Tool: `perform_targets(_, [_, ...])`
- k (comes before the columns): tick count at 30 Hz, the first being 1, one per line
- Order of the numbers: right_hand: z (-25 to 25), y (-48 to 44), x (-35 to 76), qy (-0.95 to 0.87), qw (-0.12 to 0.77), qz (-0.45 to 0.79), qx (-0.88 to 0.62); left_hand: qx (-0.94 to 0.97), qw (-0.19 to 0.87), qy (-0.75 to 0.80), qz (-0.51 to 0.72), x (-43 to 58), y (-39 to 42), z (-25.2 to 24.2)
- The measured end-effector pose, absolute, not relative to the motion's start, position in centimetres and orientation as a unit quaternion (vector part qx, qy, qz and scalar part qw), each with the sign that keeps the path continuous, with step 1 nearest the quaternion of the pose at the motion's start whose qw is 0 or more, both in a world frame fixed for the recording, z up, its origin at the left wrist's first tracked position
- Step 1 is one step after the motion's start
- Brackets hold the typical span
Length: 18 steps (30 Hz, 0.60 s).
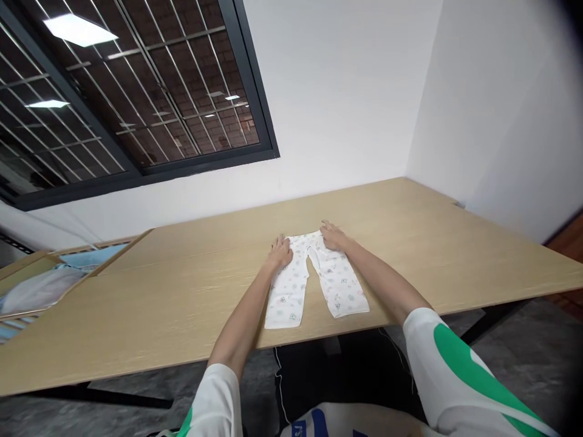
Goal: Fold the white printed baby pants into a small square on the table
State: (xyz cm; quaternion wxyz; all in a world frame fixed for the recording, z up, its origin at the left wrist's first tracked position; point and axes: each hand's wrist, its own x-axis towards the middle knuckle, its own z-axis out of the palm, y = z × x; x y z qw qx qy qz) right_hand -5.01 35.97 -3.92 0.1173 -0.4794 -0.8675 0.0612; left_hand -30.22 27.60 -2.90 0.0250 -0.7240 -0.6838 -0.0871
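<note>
White with tiny pictures on them, the little pants (291, 291) lie flat on the pale wood worktop (182, 291).

Your left hand (281, 250) is wide open and flat. It rests on one top corner of the pants, at the waist end, with the fingers stretched out away from you. It grips nothing and only lies on the cloth.

Your right hand (334, 237) is wide open and flat too. It rests on the other top corner of the waist, near your left hand, with a bit of the waist showing between the two.

From under your hands the two legs of the pants run back toward you and spread apart. One leg lies just below your left hand, beside that arm. The other leg lies below your right hand, just beside that arm. The leg ends stop near the worktop edge closest to you.

Past your fingertips there is bare worktop, then a white wall (346, 91). Well off to the left of your left hand sits an open wooden box (27, 262) with blue and white cloth inside. High up on that side is a window (136, 91) with a dark frame and bars. Your sleeves (455, 364) are white with green.
</note>
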Motion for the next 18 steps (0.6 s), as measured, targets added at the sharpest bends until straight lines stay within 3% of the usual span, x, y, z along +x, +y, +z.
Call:
perform_targets(11, [-5.7,36.9,-3.4,-0.850,0.118,0.167,-0.486,-0.704,-0.012,-0.706,-0.079,-28.2,25.2,0.1])
perform_targets(18, [-5.9,38.9,-4.1,-0.796,0.190,0.180,-0.546,-0.752,-0.082,-0.651,-0.070,-17.1,16.3,0.4])
